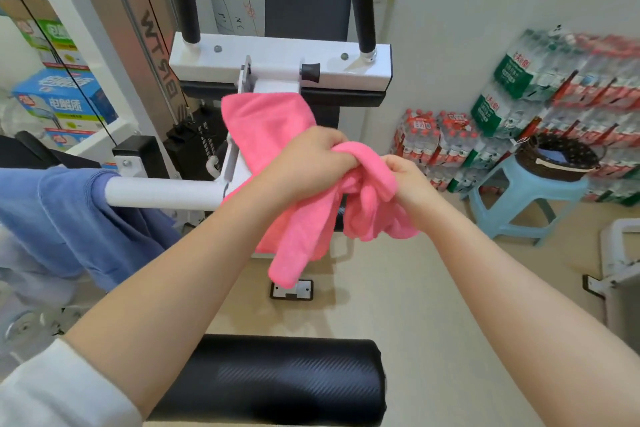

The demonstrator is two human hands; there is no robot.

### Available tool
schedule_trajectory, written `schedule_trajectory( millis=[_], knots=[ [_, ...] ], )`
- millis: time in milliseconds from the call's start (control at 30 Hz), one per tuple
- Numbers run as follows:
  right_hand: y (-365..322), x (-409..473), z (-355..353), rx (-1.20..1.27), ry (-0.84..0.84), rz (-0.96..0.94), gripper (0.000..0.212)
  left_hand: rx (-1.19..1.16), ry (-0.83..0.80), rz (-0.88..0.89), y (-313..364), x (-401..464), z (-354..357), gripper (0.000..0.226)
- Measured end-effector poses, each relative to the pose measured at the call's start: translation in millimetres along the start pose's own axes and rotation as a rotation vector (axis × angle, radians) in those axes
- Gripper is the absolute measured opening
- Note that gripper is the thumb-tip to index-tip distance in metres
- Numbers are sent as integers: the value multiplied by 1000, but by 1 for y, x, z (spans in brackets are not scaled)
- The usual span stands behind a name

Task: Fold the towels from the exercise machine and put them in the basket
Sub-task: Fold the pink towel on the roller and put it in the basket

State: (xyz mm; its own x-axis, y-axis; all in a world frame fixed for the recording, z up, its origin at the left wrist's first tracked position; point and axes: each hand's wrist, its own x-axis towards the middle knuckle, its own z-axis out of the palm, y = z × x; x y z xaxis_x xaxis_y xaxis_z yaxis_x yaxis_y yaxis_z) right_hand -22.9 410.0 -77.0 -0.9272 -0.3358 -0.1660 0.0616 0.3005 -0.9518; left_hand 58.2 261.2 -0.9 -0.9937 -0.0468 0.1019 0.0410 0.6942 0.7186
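White exercise machine (280, 62) ahead, with blue towel (79, 215) draped over its left bar. Pink towel (273, 135) bunched in front of machine, gripped by left hand (308, 163) and right hand (408, 180), fingers of both clenched on cloth. Dark basket (561, 163) on blue stool (519, 204), well apart at right.

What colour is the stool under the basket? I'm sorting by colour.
Light blue stool, seen in the head view.
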Motion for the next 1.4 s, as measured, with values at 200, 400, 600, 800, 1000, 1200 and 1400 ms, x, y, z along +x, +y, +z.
schedule_trajectory(
  millis=[200,400,600,800,1000,1200,1400],
  knots=[
    [13,-6,5,41,-75,16,27,251,-37,-163,-30,-1,19,20],
    [22,-15,10,206,-197,93,24,25,-52,-288,-21,-6,27,24],
    [18,-25,-2,252,-385,53,51,-304,-52,-474,-26,-4,46,22],
    [26,-27,2,-52,-372,-14,39,-421,-90,-591,-35,-3,58,20],
    [31,-21,-1,-98,31,-59,19,-61,-201,-400,-40,-8,64,12],
    [41,-22,-18,-24,206,-34,16,5,-55,-347,-57,-6,79,11],
    [61,-27,-41,-171,222,76,17,-581,-182,-519,-39,-11,79,17]
  ],
)
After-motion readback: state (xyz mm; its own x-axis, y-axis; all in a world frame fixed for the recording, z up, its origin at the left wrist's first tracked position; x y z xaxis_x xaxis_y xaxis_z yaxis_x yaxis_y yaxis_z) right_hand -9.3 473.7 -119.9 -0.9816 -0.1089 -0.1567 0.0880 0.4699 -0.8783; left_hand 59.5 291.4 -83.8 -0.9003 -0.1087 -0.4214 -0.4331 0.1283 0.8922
